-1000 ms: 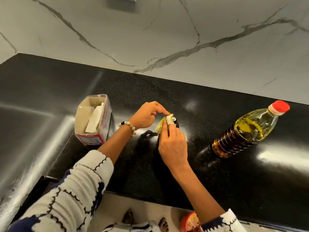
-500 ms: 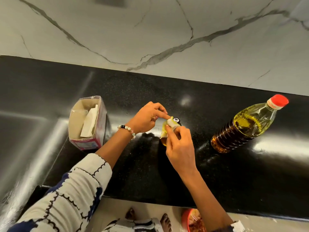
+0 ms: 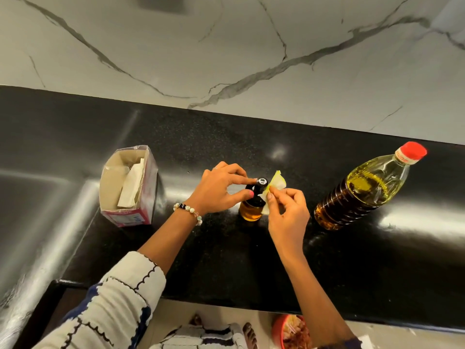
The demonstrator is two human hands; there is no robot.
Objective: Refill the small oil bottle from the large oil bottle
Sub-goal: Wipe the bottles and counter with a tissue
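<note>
From the head camera, a small glass oil bottle (image 3: 252, 207) with a black neck and cap stands upright on the glossy black stone countertop (image 3: 226, 260), amber oil showing in its lower part. The left hand (image 3: 218, 192), a beaded bracelet (image 3: 188, 210) on its wrist, pinches the bottle's black neck between thumb and forefinger, the forefinger lying just under the cap; the other fingers arch loosely above. The right hand (image 3: 286, 212) pinches a crumpled, oil-stained white and yellow tissue (image 3: 273, 190) against the right side of the neck; the hand covers the tissue's lower part, so how far it reaches down the bottle cannot be told.

To the right and apart stands a large clear plastic oil bottle (image 3: 364, 187) with a red screw cap, capped; its oil looks yellow near the shoulder and dark brown lower down. To the left stands an open cardboard tissue box (image 3: 128, 187) with white tissues inside; its print is too small to read.

Behind runs a white marble wall with grey veins (image 3: 226, 46). At the bottom edge, patterned white and dark blue sleeves (image 3: 105, 306), bare toes and a red container (image 3: 289, 331) are cut off; its contents are unclear.
</note>
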